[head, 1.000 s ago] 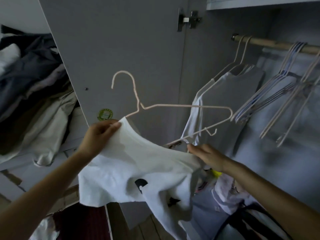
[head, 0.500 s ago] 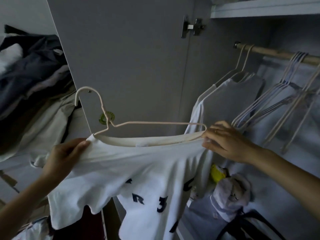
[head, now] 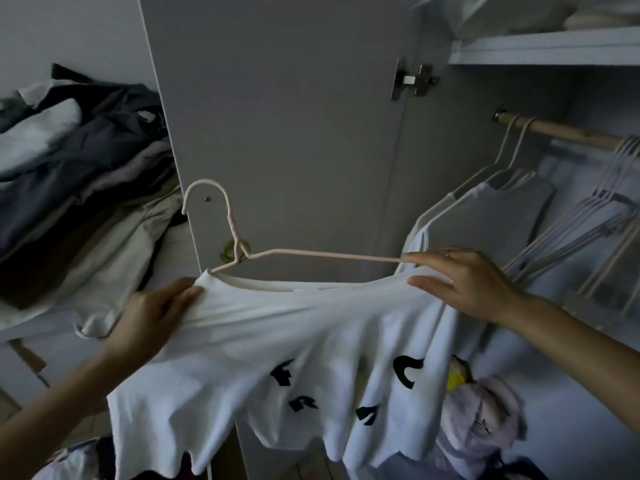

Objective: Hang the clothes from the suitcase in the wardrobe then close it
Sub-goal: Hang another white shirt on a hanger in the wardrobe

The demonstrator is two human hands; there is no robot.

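Two hands stretch our white T-shirt [head: 277,341] across a pale wire hanger [head: 242,251] in front of the open wardrobe door [head: 277,116]. Our left hand [head: 152,320] grips the shirt's shoulder at the hanger's left end. Our right hand [head: 464,278] pinches fabric and wire together at the other end, we judge to seat the collar squarely before hanging. Inside the wardrobe, the rail [head: 571,133] near the top right corner carries a grey garment [head: 485,220] and a bunch of bare hangers [head: 588,230]. Crumpled clothes [head: 485,420] lie at the bottom. The suitcase is not clearly visible.
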